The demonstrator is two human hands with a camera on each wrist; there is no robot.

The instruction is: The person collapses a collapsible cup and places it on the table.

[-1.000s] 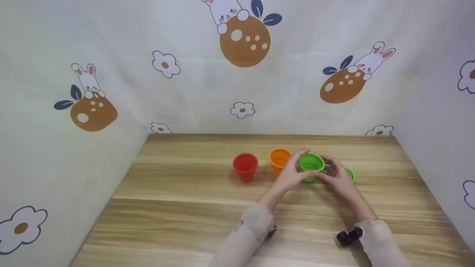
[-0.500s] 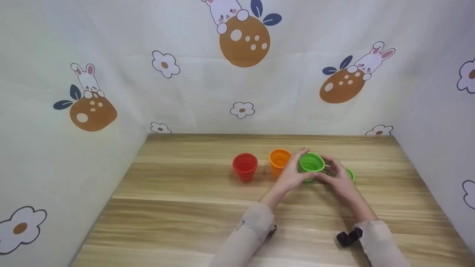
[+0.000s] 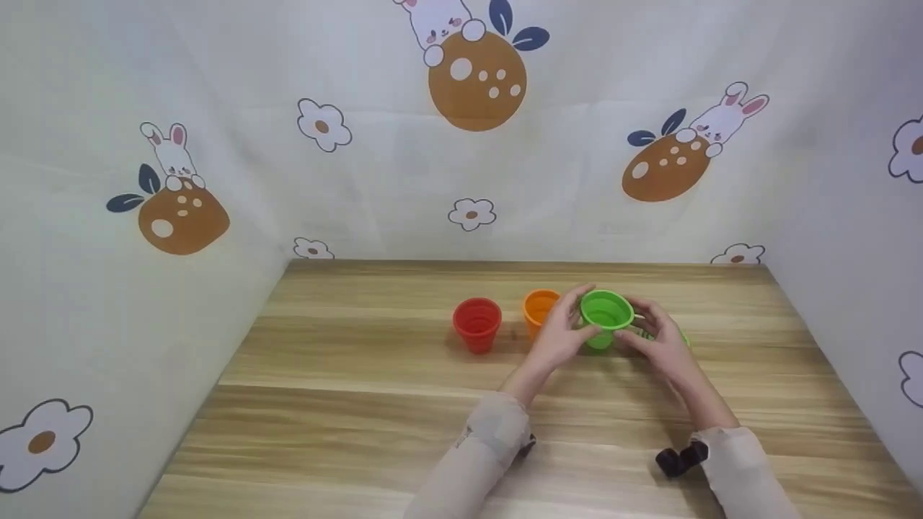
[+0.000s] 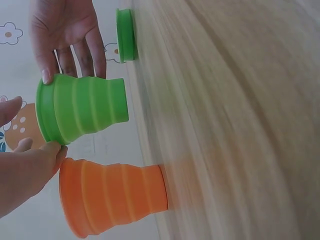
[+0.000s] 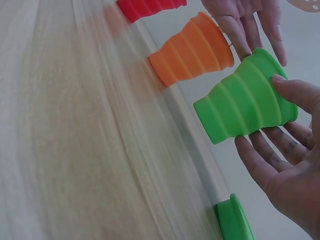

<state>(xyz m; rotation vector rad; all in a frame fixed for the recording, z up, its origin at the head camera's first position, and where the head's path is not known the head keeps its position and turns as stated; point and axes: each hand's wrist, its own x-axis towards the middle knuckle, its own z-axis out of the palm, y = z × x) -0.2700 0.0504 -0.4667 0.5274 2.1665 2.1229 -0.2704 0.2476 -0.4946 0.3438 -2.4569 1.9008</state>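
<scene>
Between both hands is a green collapsible cup [image 3: 607, 311], mouth up, with ringed sides. My left hand [image 3: 562, 337] holds its left side, thumb at the front and fingers behind. From the other side my right hand [image 3: 662, 344] grips it, thumb near the rim and fingertips along the ringed wall, as the right wrist view shows. In both wrist views the cup's base stands slightly off the table. Just left of it, an orange collapsible cup [image 3: 541, 308] stands upright, partly hidden by the left hand. Further left is a red collapsible cup [image 3: 477, 326], also upright.
A shallow round green piece [image 4: 126, 35] lies on the wooden table [image 3: 346, 432] beyond the right hand, mostly hidden in the head view. Cloth walls [image 3: 389, 166] printed with rabbits and flowers enclose the table at the back and sides.
The green cup has risen slightly, with both hands moving along with it. Both thumbs have drawn apart at its front. The orange and red cups have stayed in place.
</scene>
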